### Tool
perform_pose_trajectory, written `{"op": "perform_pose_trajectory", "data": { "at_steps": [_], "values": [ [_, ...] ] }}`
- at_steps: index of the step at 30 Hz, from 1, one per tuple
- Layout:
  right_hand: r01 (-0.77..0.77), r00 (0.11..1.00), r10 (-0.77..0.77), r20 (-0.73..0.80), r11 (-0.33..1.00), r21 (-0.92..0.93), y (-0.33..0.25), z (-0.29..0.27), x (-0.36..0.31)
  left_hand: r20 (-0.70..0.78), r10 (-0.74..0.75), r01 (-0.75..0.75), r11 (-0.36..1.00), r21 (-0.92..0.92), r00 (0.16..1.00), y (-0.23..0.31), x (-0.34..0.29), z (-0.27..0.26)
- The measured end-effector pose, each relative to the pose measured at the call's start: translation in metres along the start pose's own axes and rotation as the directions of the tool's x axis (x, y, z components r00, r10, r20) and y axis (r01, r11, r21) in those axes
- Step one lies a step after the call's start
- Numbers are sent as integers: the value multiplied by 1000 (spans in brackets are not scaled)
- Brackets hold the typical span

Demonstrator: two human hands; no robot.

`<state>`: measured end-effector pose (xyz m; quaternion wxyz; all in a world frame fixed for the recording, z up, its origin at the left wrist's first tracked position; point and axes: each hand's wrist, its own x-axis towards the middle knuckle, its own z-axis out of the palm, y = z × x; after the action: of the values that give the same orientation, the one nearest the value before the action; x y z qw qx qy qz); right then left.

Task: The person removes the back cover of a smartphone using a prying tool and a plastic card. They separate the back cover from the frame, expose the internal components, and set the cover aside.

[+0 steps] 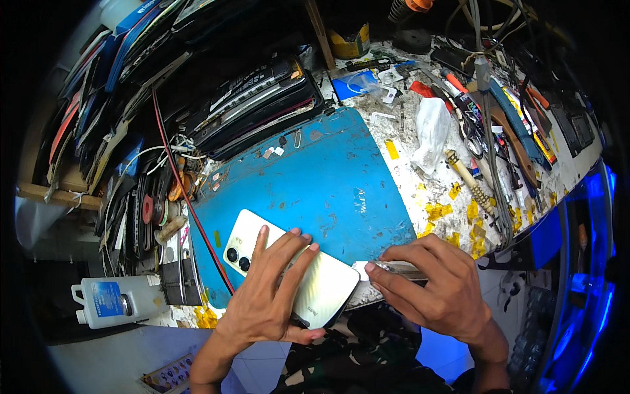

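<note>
A pale, shiny smartphone (pixel 328 287) lies back side up and slanted on the blue work mat (pixel 315 190), its dark round camera lenses at the upper left end. My left hand (pixel 268 292) is spread over its back, fingers across the middle and thumb along the near edge, holding it. Just off the phone's right end, my right hand (pixel 430 282) pinches a small white piece (pixel 360 270) between thumb and fingertips. That piece sits close to the phone's end; whether it touches cannot be made out. My fingers partly cover it, so its kind is unclear.
Stacked dark devices (pixel 256 98) stand behind the mat. Small bits lie along its far edge. A crumpled white plastic bag (pixel 432 131), a brass-coloured handled tool (pixel 469 180) and hanging cables (pixel 489 131) crowd the right. A white jug (pixel 118 302) stands left; a red-black wire (pixel 190 197) crosses the mat.
</note>
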<state>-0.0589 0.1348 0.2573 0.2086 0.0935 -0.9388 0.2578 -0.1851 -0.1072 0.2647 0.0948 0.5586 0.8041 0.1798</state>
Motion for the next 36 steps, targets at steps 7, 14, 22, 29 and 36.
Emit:
{"op": "perform_pose_trajectory", "data": {
  "at_steps": [7,14,22,29,36],
  "values": [
    [-6,995,2,104,999,40,-1,-1,7,-5,-15,15,1000,-26,1000,1,-1,2],
    [94,978,-90,186,996,-13,2,-5,17,20,-13,14,999,-44,1000,0,-1,1],
    [179,967,-183,178,983,40,9,1,25,-12,-11,9,990,-143,1000,-2,-2,4],
    [211,957,-219,190,975,65,12,7,34,-57,3,-18,964,-266,998,-7,-3,6],
    [227,960,-234,153,972,58,13,20,42,-136,-57,2,928,-373,989,-4,-2,6]
  ]
}}
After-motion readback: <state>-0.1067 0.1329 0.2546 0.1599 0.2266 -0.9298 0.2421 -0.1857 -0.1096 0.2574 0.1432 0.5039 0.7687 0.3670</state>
